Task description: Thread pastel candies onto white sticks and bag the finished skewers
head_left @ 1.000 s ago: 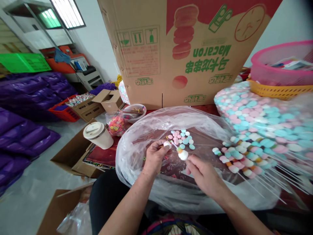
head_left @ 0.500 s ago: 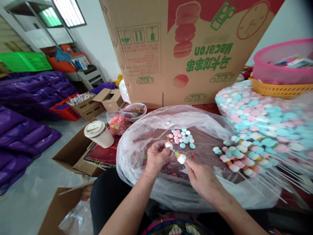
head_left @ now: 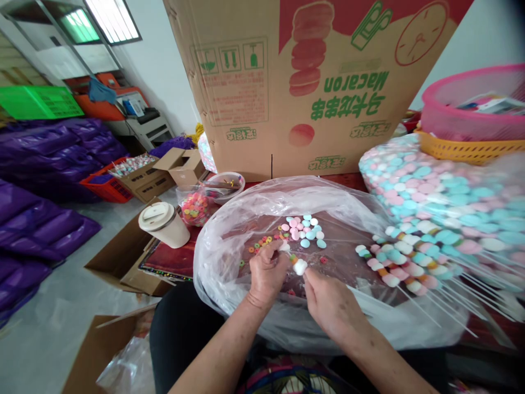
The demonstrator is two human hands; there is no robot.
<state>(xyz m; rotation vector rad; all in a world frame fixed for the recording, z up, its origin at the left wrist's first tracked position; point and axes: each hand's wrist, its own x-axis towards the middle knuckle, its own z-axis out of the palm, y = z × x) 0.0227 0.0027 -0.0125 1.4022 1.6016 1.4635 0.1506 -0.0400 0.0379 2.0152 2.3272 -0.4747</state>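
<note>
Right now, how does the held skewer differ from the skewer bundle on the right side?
The held skewer is a single one; the skewer bundle has many together. The held skewer is in the right hand; the skewer bundle lies untouched. Both show some white and orange.

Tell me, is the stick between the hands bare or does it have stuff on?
Not bare: a white puffy piece and coloured rings show on it, beside the right hand.

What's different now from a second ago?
The right hand has moved left, bringing its threaded sweets closer to the white piece in the left hand. Nothing was visibly grabbed or released. The loose pastel sweets, cup and cardboard box stayed put.
</note>
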